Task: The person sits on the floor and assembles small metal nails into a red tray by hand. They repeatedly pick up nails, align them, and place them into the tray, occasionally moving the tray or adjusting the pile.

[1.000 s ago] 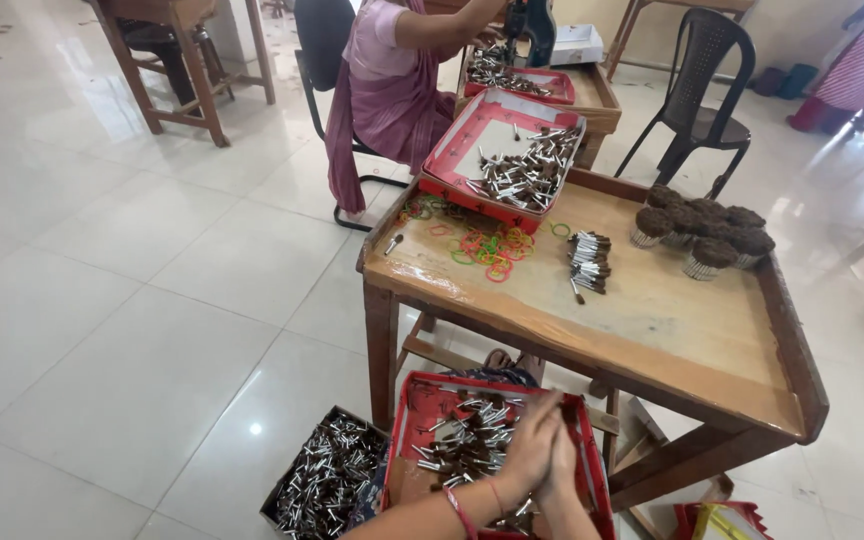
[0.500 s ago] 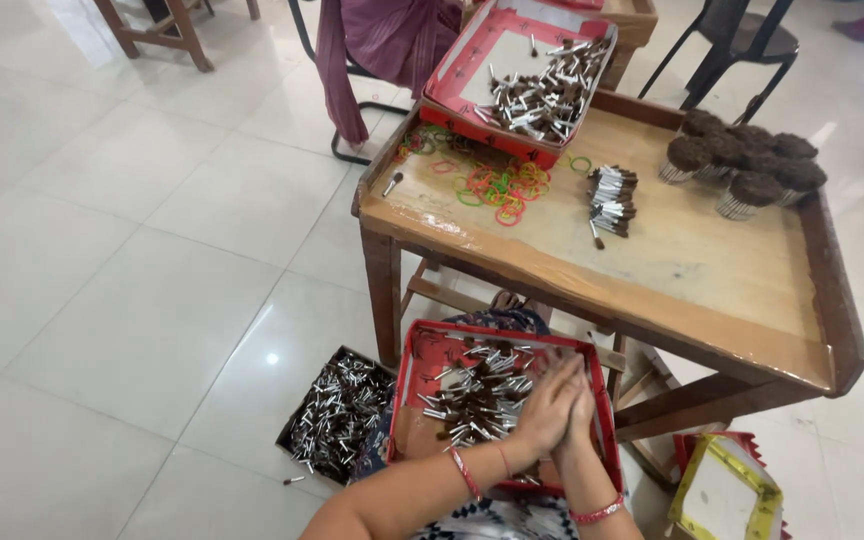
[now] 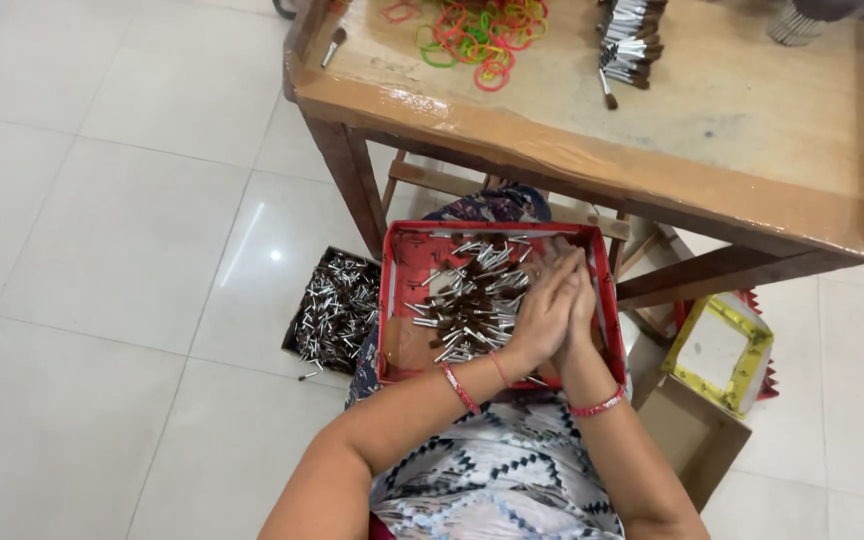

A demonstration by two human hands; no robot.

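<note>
Since the earlier frame the view has dropped lower and closer: the chairs and the far red tray have gone out of sight, and only the near edge of the wooden table (image 3: 592, 150) remains along the top, while the hands have stayed pressed together over the lap.

Head view: The left hand (image 3: 540, 318) and right hand (image 3: 582, 300) are held palm to palm, fingers pointing away, over the right side of a red tray (image 3: 396, 300) resting on the person's lap. Whether anything is pinched between the palms cannot be told. Inside the tray lies a loose heap of small brushes (image 3: 467, 305) with silver ferrules and dark bristles, just left of the hands and touching the left hand's fingertips. On the floor beside the tray's left wall sits a dark box (image 3: 337, 308) filled with more silver-and-dark brush pieces. To the right, under the table, an open yellow-rimmed box (image 3: 718, 350) leans against a brown cardboard box (image 3: 687, 435). On the table top lie a scatter of coloured rubber bands (image 3: 477, 30) and a bundled stack of brushes (image 3: 627, 40), well apart from the hands.
</note>
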